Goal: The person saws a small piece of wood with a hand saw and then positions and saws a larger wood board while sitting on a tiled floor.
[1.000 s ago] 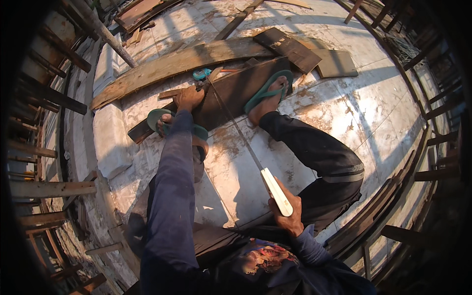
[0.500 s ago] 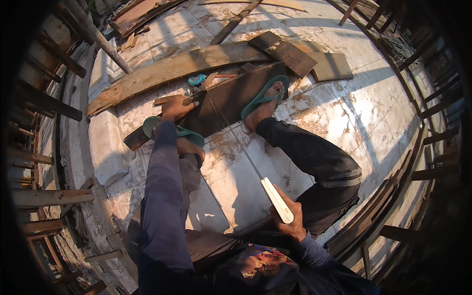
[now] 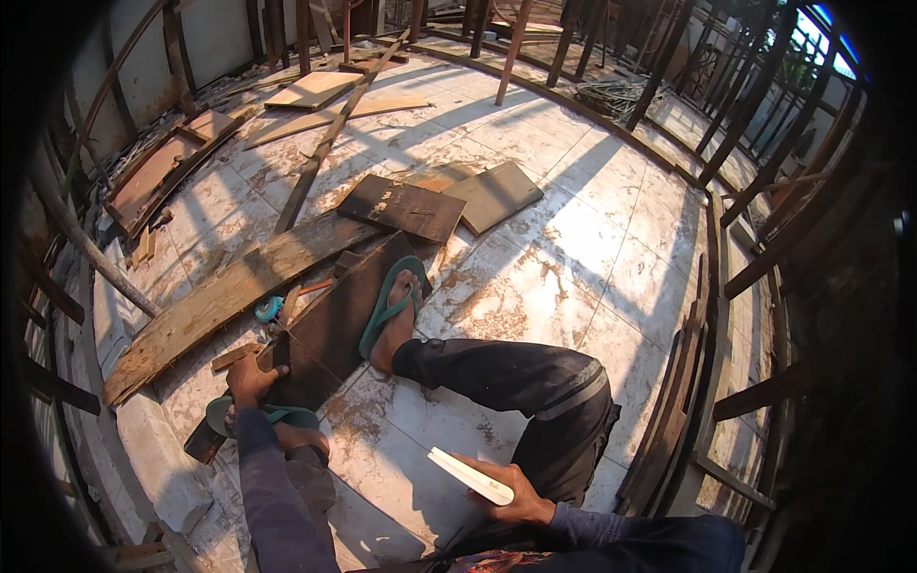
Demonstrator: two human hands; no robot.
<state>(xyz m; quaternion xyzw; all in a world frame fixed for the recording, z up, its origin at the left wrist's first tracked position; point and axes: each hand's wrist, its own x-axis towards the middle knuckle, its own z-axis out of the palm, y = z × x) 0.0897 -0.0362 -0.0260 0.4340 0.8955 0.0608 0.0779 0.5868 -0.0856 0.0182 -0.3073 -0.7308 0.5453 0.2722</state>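
Observation:
My right hand [image 3: 521,495] is closed round the white handle of a handsaw [image 3: 471,476]. Only a faint thin line of its blade shows, running toward the dark brown board [image 3: 330,329]. That board lies slantwise on the floor under my feet, which wear green flip-flops [image 3: 390,306]. My left hand [image 3: 252,380] grips the board's near-left part, with the thumb on top and the other fingers partly hidden. A small wood strip [image 3: 235,356] lies against this hand. Just beyond the board are a blue tape measure [image 3: 268,308] and a thin orange stick [image 3: 315,286].
A long weathered plank [image 3: 239,282] lies beyond the board. Two shorter boards, one dark [image 3: 401,207] and one lighter [image 3: 501,197], overlap near its far end. Wooden posts and rails surround the tiled floor. A pale block [image 3: 158,458] sits at left, stacked timber [image 3: 669,411] at right.
My view has swung up and right, so the board and hands appear lower and further left. The saw handle lies flatter in view and its blade shows less. My left hand keeps its grip.

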